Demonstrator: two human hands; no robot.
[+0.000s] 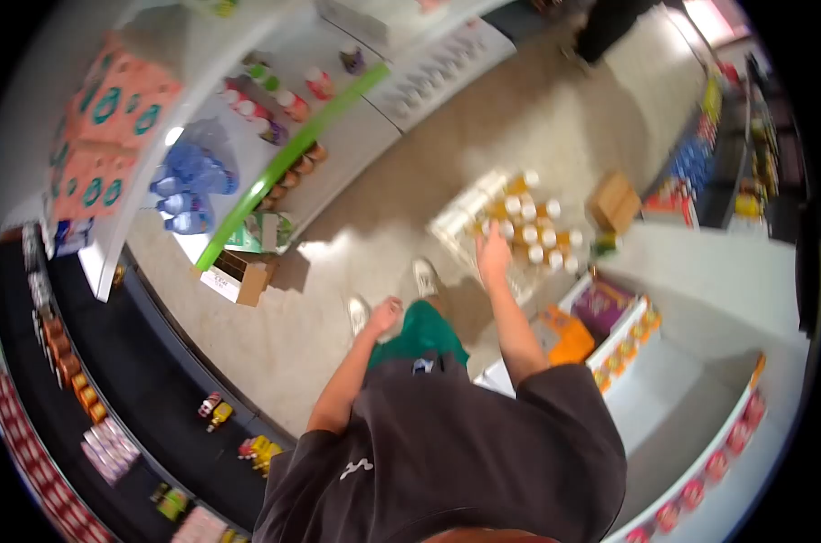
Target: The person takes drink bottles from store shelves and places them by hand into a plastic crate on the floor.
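My right hand [493, 257] reaches down to the near left side of a cluster of bottles [530, 232] with white caps and yellow-orange contents. Its fingers are closed at a bottle [482, 226] on that edge; the grip is partly hidden and blurred. Beside and under the bottles lies a pale, cream-coloured crate or tray [456, 215] on the floor. My left hand [387, 315] hangs in front of my green shorts, above my shoes. Its fingers are curled in, with nothing visible in them.
Left stands a white shelf with a green edge strip [288, 167], holding blue-labelled water bottles [186, 201] and other drinks. An open carton [238, 276] lies beneath it. A brown box [615, 203] sits beyond the bottles. A white display bin [691, 389] is at right; a person's legs [601, 36] show far off.
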